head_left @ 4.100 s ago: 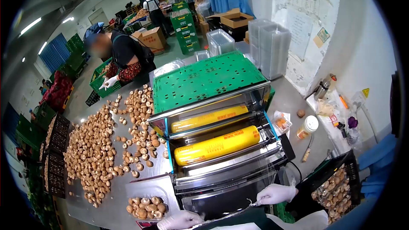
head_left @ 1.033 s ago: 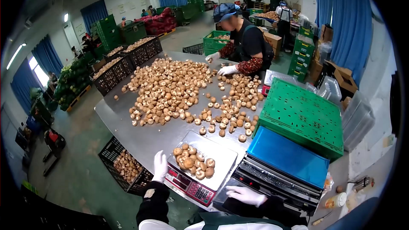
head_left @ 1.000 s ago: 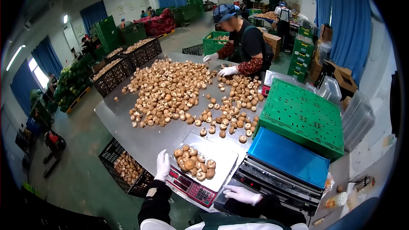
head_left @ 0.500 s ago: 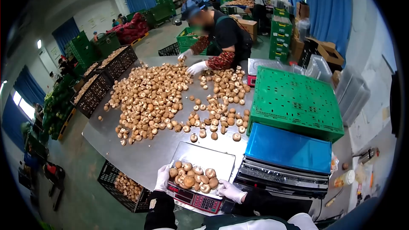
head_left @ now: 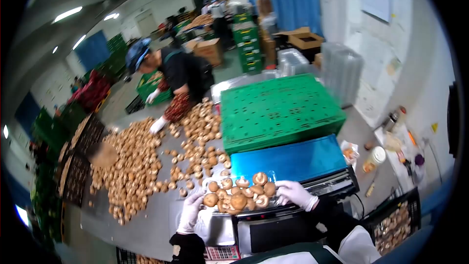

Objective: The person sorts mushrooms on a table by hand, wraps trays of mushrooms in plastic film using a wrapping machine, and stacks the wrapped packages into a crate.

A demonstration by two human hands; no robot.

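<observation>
Head view: grasping a clear plastic tray (head_left: 270, 175) of brown round-capped mushrooms (head_left: 238, 202) by both ends, in white-gloved left grip (head_left: 191, 212) and right grip (head_left: 296, 195), along the near edge of a flat blue machine lid (head_left: 293, 159), with open grey metal tabletop (head_left: 151, 225) to the left.

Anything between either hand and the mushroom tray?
Nothing visible. The left hand and right hand are already at opposite ends of the clear tray, with its mushrooms in it. The blue cover lies beyond the tray, not between it and either hand.
</observation>
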